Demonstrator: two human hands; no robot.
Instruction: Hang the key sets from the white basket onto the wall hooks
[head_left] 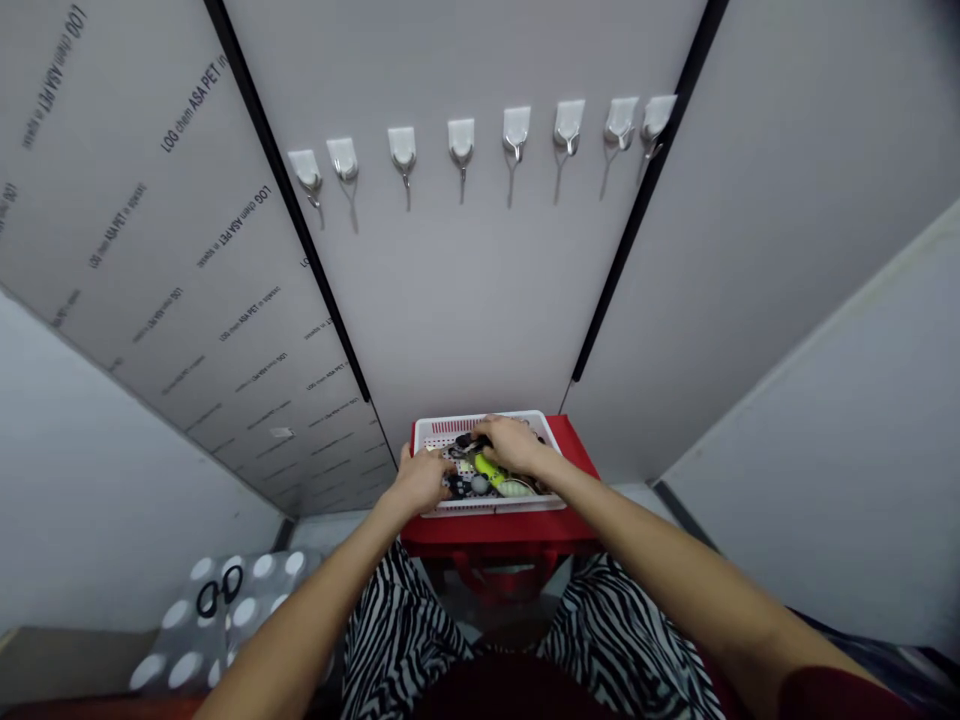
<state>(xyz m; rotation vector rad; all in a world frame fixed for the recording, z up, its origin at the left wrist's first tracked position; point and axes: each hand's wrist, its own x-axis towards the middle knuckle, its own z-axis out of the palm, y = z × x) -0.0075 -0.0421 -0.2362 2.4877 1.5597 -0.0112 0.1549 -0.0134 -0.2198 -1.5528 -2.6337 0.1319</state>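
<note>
A white plastic basket (555,505) full of small mixed items sits in front of me. My left hand (421,482) is at its left end, fingers apart, with fingertips reaching in over the rim among the items. Inside the basket, my right hand (511,445) has its fingers bent down at a small dark object (463,441); its kind and the exact grip are hidden. Between the hands lies a bright yellow-green item (491,471). Closer to me are a grey round piece (480,485) and a pale green oval item (516,488).
Under the basket is a red fabric-covered surface (480,530) with a strap hanging in front. Several white adhesive hooks (461,140) line the wall panel ahead. Black-handled scissors (219,590) lie on a pack with white round tops (178,613) at lower left.
</note>
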